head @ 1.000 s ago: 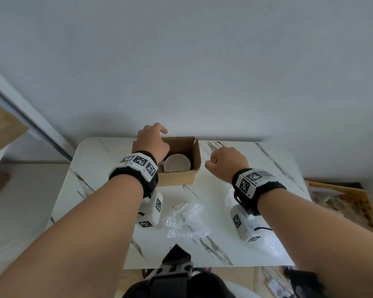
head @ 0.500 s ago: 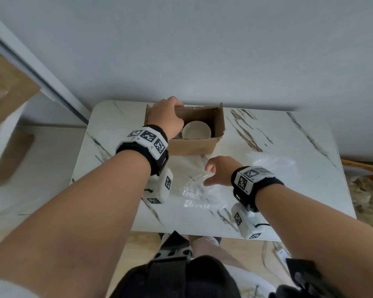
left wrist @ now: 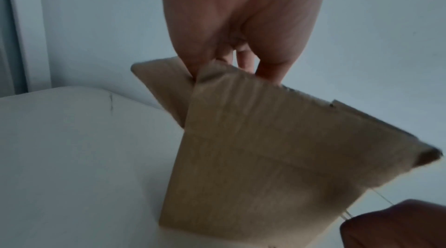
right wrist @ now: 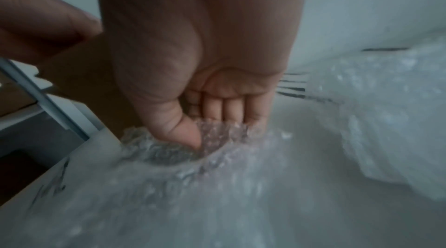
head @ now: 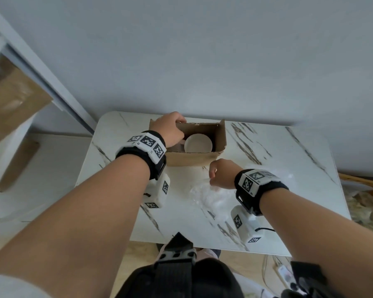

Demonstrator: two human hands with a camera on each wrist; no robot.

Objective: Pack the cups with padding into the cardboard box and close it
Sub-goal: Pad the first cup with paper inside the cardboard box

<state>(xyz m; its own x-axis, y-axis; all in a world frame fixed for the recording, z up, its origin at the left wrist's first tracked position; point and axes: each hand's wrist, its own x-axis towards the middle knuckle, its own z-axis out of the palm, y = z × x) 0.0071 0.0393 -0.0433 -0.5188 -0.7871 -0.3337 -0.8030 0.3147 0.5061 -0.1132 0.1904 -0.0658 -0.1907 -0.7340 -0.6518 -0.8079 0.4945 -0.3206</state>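
Observation:
An open cardboard box stands at the far side of the marble table. A white cup sits inside it, mouth up. My left hand grips the box's left flap at its upper corner, fingers curled over the edge. In front of the box lies a sheet of clear bubble wrap. My right hand pinches the bubble wrap between thumb and fingers, just above the tabletop.
A second piece of clear plastic padding lies on the table to the right of my right hand. The wall rises right behind the box. A wooden crate with filling sits off the table's right edge.
My right hand dropped from beside the box to the bubble wrap and took hold of it. My left hand stayed on the box's left flap. The head view tilted down.

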